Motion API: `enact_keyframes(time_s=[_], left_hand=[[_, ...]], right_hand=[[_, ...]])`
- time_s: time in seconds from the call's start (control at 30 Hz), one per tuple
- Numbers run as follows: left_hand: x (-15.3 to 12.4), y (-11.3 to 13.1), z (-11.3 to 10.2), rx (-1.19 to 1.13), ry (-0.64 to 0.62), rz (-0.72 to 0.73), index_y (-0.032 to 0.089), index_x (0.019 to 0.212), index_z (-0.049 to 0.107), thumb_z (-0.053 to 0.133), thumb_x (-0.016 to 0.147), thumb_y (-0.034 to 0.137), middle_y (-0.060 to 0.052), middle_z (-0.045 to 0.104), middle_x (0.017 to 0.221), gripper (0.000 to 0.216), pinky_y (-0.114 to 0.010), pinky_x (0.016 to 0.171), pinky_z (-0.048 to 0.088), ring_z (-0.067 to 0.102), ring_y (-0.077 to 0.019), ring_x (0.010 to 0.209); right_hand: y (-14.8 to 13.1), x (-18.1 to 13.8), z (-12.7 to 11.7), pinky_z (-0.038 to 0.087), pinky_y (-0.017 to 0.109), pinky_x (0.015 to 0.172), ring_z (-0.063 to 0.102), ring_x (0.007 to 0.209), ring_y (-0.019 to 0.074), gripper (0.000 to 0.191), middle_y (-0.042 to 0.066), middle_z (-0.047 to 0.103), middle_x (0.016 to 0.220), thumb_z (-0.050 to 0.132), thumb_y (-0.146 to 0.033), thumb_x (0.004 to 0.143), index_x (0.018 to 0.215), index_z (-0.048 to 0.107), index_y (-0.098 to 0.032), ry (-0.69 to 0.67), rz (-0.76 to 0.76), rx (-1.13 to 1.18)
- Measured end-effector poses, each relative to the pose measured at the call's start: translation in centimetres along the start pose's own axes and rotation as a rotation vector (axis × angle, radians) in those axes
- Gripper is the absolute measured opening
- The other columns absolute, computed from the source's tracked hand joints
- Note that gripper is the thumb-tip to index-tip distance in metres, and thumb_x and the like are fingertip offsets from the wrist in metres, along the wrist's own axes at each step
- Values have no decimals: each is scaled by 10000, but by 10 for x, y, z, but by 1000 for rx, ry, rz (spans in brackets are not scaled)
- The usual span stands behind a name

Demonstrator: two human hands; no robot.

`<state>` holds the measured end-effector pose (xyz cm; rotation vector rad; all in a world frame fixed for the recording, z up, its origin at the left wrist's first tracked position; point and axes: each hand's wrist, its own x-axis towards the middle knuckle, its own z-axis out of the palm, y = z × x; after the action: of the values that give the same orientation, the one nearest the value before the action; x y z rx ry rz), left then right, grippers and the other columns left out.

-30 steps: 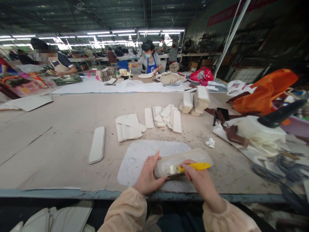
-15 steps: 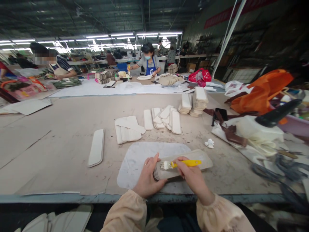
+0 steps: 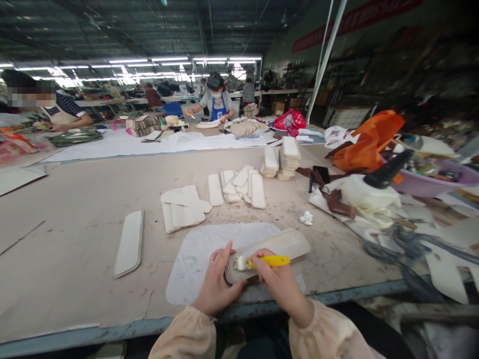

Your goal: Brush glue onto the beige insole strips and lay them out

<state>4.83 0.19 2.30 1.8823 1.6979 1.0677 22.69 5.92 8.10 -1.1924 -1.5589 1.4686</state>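
My left hand (image 3: 216, 281) grips the near end of a stack of long beige oblong pieces (image 3: 279, 248) that lies on a whitish mat (image 3: 194, 252) at the table's front edge. My right hand (image 3: 276, 282) is closed round a yellow-handled brush (image 3: 267, 261), whose white, glue-laden bristles rest on the top piece close to my left fingers.
On the table (image 3: 75, 219) lie a single beige piece (image 3: 129, 243), flat groups (image 3: 183, 205) and taller stacks (image 3: 290, 157). To the right lie an orange bag (image 3: 368, 139), a purple basin (image 3: 434, 182), a crumpled tissue (image 3: 307, 217) and scissors (image 3: 402, 244). Other people work at the far tables.
The brush has slid left along the top piece, towards my left hand. My view has swung to the right, so everything sits further left in the picture.
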Motion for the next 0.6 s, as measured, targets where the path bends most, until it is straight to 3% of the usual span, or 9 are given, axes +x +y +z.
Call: enact_keyframes(time_s=[0.1,0.27,0.37,0.5,0.6], left_hand=[[1,-1,0,26,16,13,227,1526,226,703,733,259,-123,566,1266,926,-534,1034,381,491,-313,1169],[3,-1,-1,34,9,26,203,1513,268,684,766,292,-134,572,1261,860,-538,1031,383,490,-316,1175],[3,-1,-1,46,12,25,196,1512,263,681,766,290,-136,572,1263,861,-537,1036,384,495,-315,1175],[0,-2,-1,71,-3,18,210,1520,228,677,772,272,-126,566,1280,874,-549,1064,360,490,-308,1195],[-1,-5,0,88,-2,23,222,1522,222,677,776,270,-122,556,1297,876,-543,1071,361,480,-308,1216]], right_hand=[[3,8,-15,370,258,550,464,500,141,240,-59,447,479,507,-407,841,728,594,-214,86,21,-102],[5,22,-94,407,297,610,553,583,197,296,-12,544,537,493,-443,802,736,647,-199,382,9,-394],[8,23,-125,422,321,676,600,678,233,282,17,605,613,504,-438,814,793,655,-201,488,6,-474],[19,18,-126,452,304,740,653,808,223,279,58,710,877,485,-417,899,923,664,-204,543,-227,-607],[24,14,-105,457,284,712,661,769,201,219,66,716,877,492,-323,927,938,675,-202,445,-416,-873]])
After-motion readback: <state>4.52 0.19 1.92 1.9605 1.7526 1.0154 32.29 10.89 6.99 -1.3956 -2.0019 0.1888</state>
